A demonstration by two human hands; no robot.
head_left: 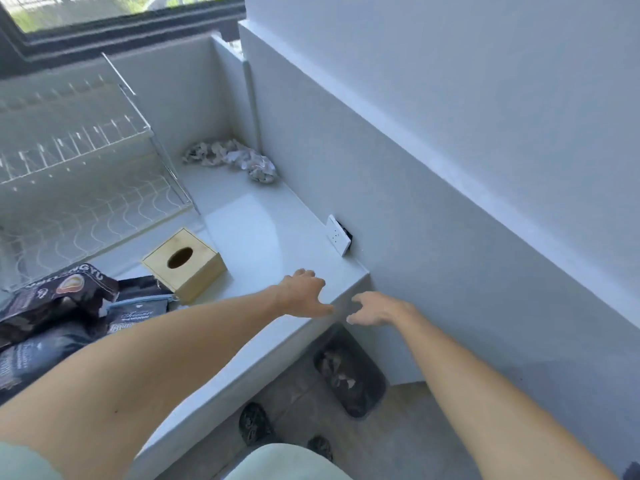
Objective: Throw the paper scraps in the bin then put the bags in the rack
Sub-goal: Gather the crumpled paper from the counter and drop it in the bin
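Note:
Crumpled paper scraps (232, 159) lie heaped in the far corner of the white counter (263, 230). A dark bin (350, 375) stands on the floor below the counter's right end, with paper scraps inside it. Dark printed bags (65, 317) lie piled at the counter's left. A wire rack (79, 161) stands behind them. My left hand (303, 292) hovers over the counter's near right corner, fingers apart, holding nothing. My right hand (379, 309) hangs just past the counter's edge above the bin, fingers apart and empty.
A wooden tissue box (185, 264) sits between the bags and my hands. A white wall socket (338, 234) is fixed to the wall at the right. A window runs along the back. Dark shoes (254, 424) stand on the tiled floor.

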